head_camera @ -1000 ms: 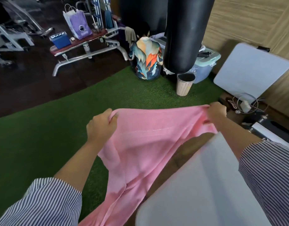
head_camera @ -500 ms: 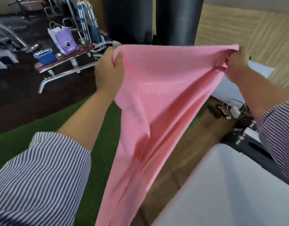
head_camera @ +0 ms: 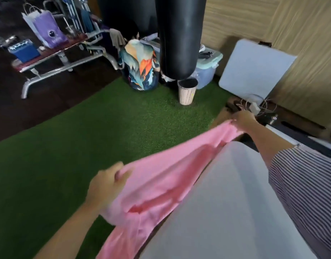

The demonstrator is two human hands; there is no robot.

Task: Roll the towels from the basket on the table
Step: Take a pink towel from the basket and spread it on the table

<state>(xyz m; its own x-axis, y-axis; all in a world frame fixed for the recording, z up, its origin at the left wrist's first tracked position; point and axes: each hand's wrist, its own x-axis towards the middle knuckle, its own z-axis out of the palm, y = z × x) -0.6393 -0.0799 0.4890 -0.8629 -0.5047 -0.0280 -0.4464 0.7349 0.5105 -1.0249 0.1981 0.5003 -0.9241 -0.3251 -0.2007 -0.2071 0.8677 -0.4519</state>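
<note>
Both hands hold one pink towel (head_camera: pixel 161 186) stretched between them in the air. At about 7 o'clock in the view, the left hand (head_camera: pixel 105 186) has its fingers curled around one bunched corner of the cloth. At about 2 o'clock, the right hand (head_camera: pixel 243 120) grips the far corner, fingers closed on the fabric; motion blur hides the exact finger positions. The towel sags in soft folds between the two grips and its loose end hangs down toward 6 o'clock, partly lying along the near edge of a white table (head_camera: pixel 235 212) that fills the view from 4 to 6 o'clock. A striped sleeve (head_camera: pixel 300 184) covers the right upper arm at 4 o'clock.

Beneath the towel, green artificial turf (head_camera: pixel 67 146) covers the floor. At 12 o'clock hangs a black punching bag (head_camera: pixel 179 34), with a small striped bin (head_camera: pixel 187 91) standing on the turf just below it. A colourful patterned bag (head_camera: pixel 140 66) stands to the left of the bin. At 10 o'clock, a weight bench (head_camera: pixel 54 58) carries a purple paper bag (head_camera: pixel 49 30) and a blue box (head_camera: pixel 23 50). At 2 o'clock, a white panel (head_camera: pixel 254 70) leans against a wood-grain wall (head_camera: pixel 300 43).
</note>
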